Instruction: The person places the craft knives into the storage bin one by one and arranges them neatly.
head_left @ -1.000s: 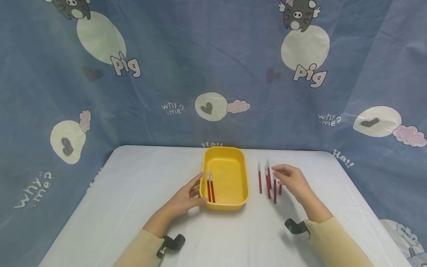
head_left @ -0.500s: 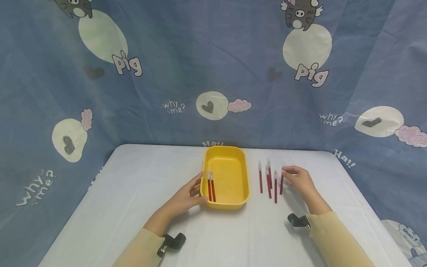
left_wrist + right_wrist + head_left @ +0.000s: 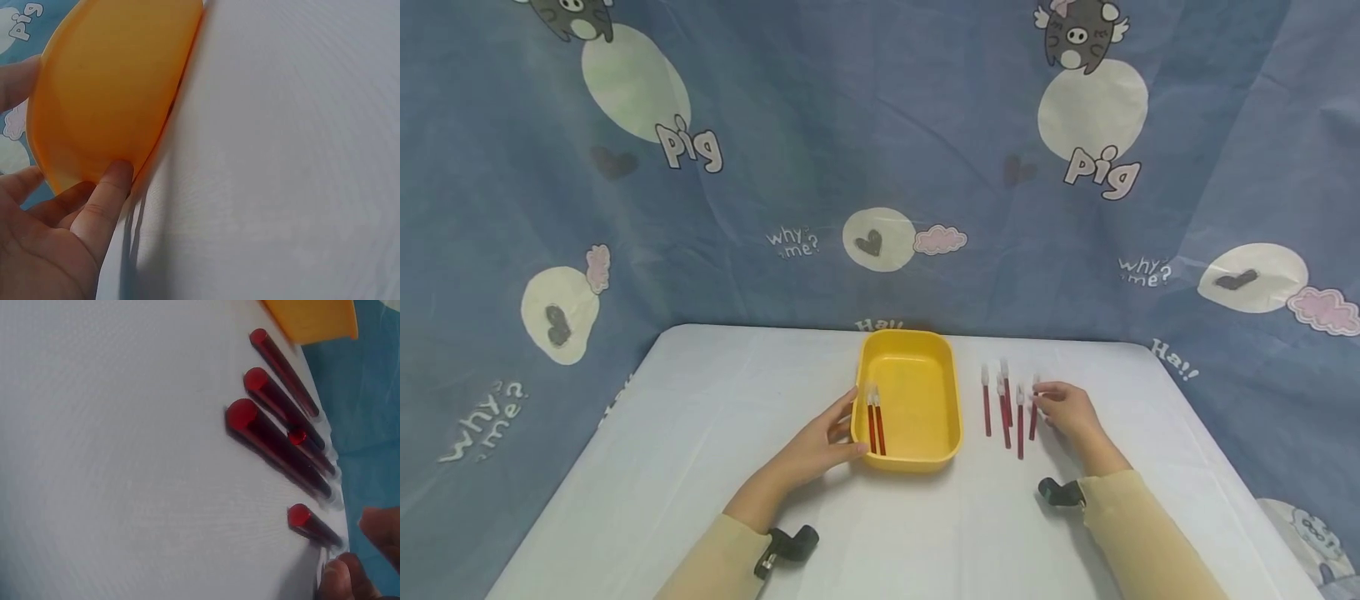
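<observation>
My left hand (image 3: 816, 447) holds the near-left corner of a yellow plastic tray (image 3: 917, 463), fingertips against its outer wall (image 3: 112, 94) in the left wrist view. Two red pens (image 3: 877, 429) with clear caps lie side by side along the tray's left inside. To the right of the tray, several similar red pens (image 3: 987, 411) lie on the cloth. My right hand (image 3: 1070, 414) is at the capped end of the rightmost pen (image 3: 1033, 427). In the right wrist view, thumb and fingers stand apart beside that pen's clear end (image 3: 339, 542).
A white cloth covers the table (image 3: 700, 400), which ends at the foot of a blue printed curtain (image 3: 820, 167). Black wrist cameras (image 3: 1060, 492) hang below both sleeves. The other loose pens lie close together, between the tray and the right hand.
The right hand has moved right, from above the middle pens to the rightmost one, and its fingers have come lower over the capped end. The left hand and tray stay put.
</observation>
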Available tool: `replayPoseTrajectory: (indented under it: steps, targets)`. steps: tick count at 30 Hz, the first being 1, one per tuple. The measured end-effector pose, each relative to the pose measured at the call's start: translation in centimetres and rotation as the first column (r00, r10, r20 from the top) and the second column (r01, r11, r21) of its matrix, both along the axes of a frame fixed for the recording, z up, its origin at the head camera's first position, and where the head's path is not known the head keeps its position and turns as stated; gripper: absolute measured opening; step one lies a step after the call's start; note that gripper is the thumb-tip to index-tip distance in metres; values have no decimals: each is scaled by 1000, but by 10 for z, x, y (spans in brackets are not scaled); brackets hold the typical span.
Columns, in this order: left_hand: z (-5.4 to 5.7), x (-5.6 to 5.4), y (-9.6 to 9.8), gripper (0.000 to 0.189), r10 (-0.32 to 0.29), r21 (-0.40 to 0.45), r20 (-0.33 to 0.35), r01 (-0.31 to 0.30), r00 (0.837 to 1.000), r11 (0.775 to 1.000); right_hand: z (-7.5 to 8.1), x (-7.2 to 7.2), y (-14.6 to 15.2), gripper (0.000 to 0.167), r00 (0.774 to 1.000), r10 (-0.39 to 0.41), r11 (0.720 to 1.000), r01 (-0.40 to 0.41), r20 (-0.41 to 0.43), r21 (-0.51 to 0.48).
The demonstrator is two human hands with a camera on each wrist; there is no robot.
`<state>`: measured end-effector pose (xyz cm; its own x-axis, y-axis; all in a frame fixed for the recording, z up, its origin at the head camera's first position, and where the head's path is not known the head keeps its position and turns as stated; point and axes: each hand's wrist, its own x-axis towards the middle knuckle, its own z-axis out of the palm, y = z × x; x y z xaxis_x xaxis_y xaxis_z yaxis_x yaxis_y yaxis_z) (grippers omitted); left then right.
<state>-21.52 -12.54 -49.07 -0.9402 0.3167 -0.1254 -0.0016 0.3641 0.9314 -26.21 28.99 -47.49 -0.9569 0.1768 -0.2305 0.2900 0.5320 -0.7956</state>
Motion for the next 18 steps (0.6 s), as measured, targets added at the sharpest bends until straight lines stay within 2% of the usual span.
replayPoseTrajectory:
  steps: [9, 18]
  targets:
    - [1, 0, 2, 95, 2, -1, -4, -2, 1000, 1000, -7, -5, 4, 39, 1000, -11, 999, 10, 20, 39]
    - [-2, 0, 0, 95, -1, 21, -6, 1, 1000, 1000, -12, -8, 6, 41, 1000, 7, 995, -7, 0, 103]
